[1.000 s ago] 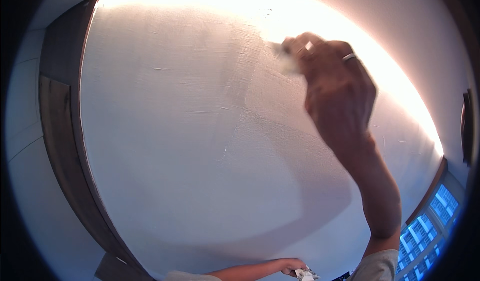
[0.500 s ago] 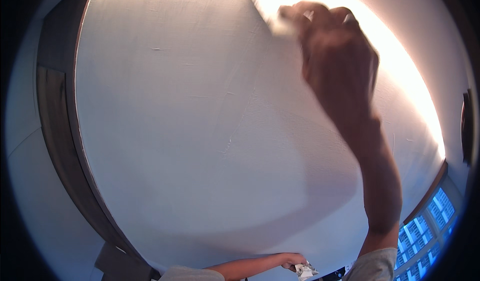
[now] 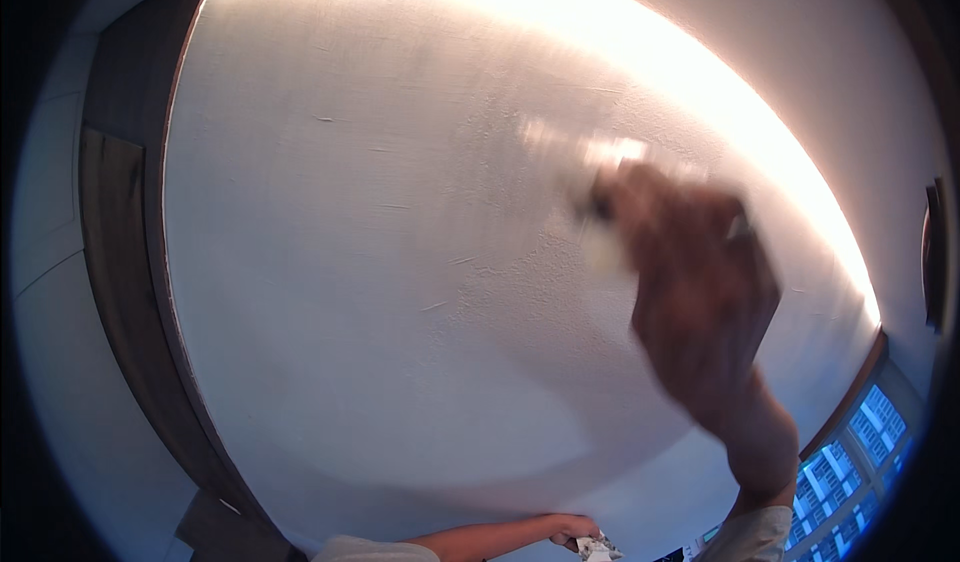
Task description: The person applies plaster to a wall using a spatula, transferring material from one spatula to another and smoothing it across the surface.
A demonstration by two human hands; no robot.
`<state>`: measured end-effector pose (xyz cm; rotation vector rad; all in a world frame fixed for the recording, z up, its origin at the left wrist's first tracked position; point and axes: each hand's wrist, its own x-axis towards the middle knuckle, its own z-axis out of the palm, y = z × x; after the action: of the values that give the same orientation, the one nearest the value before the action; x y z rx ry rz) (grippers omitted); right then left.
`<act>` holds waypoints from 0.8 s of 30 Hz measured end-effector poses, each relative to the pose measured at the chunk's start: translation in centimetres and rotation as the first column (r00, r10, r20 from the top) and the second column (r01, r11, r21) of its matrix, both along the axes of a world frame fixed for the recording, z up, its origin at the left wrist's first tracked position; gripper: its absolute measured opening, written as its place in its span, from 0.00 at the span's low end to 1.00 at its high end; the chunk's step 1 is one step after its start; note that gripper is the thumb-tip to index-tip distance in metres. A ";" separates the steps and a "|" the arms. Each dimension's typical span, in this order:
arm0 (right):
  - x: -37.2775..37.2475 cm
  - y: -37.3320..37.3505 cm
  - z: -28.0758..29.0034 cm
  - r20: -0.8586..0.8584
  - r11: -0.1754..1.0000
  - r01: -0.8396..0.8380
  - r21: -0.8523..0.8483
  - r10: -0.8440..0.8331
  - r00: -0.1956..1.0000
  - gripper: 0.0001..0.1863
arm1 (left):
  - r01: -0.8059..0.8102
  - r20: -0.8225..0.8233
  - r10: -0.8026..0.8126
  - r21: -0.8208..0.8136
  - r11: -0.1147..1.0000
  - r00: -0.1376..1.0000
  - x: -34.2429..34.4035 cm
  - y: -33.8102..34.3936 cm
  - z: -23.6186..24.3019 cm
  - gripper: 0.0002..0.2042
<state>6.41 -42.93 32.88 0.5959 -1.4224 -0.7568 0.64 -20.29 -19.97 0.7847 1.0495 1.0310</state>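
Observation:
In front of me spreads a broad white plastered surface (image 3: 330, 262), with rough patches and small ridges. My right hand (image 3: 700, 272), smeared by motion, is raised against its middle right. Its fingers are closed round a wide putty knife whose blurred blade (image 3: 606, 150) catches bright light, apparently at the surface; its exact contact is hard to see. Low in the view, my left hand (image 3: 572, 528) is closed on a small object smeared with white putty (image 3: 598, 549); its kind cannot be made out.
Bright strip light (image 3: 720, 67) runs along the surface's upper right edge. A dark wooden border (image 3: 118, 212) lines the left side. Windows (image 3: 835, 477) show blue at the lower right. A dark object (image 3: 933, 257) is on the wall at far right.
My right hand with the putty knife has moved down and slightly right from near the bright upper edge. The rough patch in the middle shows more clearly. My left hand has shifted slightly left.

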 end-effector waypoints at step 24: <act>0.3 0.9 -11.5 0.334 0.899 0.085 0.430 -0.246 0.910 0.20 | 0.055 -0.122 -0.052 0.016 0.998 0.991 0.9 -1.5 1.0 0.08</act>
<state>6.74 -42.03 21.39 0.9957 -1.7019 -1.1395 1.56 -21.77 -19.01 0.8960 1.1175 0.9584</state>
